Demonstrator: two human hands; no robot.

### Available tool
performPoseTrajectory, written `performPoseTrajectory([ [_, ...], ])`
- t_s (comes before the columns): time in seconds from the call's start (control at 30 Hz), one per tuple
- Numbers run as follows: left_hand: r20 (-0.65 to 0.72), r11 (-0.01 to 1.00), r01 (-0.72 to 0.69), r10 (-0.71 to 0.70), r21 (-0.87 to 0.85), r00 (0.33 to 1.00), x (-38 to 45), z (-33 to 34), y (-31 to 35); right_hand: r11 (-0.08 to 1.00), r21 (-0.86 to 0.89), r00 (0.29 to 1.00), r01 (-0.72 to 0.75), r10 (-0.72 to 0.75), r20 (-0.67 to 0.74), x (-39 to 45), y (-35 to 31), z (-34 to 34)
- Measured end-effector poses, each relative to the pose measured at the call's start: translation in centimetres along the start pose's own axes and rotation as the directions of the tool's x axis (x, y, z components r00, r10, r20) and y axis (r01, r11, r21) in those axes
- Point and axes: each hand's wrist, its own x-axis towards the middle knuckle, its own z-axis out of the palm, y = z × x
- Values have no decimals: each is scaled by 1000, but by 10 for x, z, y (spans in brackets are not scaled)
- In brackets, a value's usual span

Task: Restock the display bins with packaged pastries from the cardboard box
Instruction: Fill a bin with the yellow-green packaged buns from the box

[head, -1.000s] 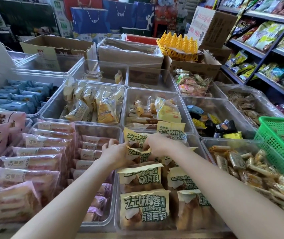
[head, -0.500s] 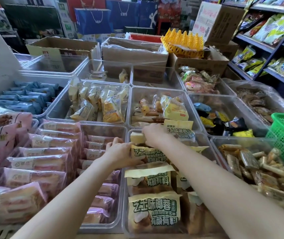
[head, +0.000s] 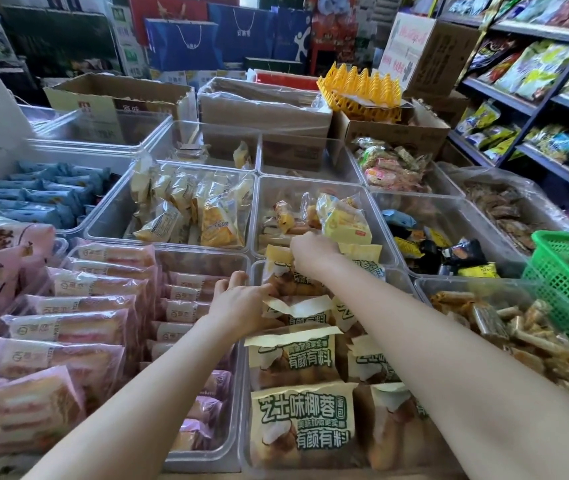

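Clear plastic bin (head: 246, 403) before you holds the cream-and-green pastry packs (head: 302, 422) in upright rows. Your right hand (head: 314, 247) pinches the rearmost pack's (head: 278, 263) top edge, while your left hand (head: 241, 303) grips the one in front of it. Judged risk: forcing them upright could crush pastries or tip a pack over the back wall.

Snack shop: clear display bins (head: 397, 261) of packaged pastries (head: 302, 420), stocked shelves (head: 532, 109).
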Motion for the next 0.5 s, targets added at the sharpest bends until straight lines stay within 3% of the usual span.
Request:
performPoseTrajectory([
  [0.1,22,1000,-10,10,-17,1000,-6,-1,-2,989,-119,996,83,-84,-5,-3,-7,1],
  [0.2,-178,999,-40,33,-35,984,-17,-1,-6,976,-158,988,149,-152,-2,0,-18,7],
  [0.27,-158,993,-95,83,-67,984,-17,-3,-8,981,-145,991,130,-133,-11,3,-16,8],
  [0.4,63,992,-100,105,-74,992,-7,-2,-12,995,95,998,-26,30,-48,10,6,0],
  [0.5,69,985,-37,49,-168,996,-5,-3,-10,913,407,991,-33,83,-107,1,16,-18],
])
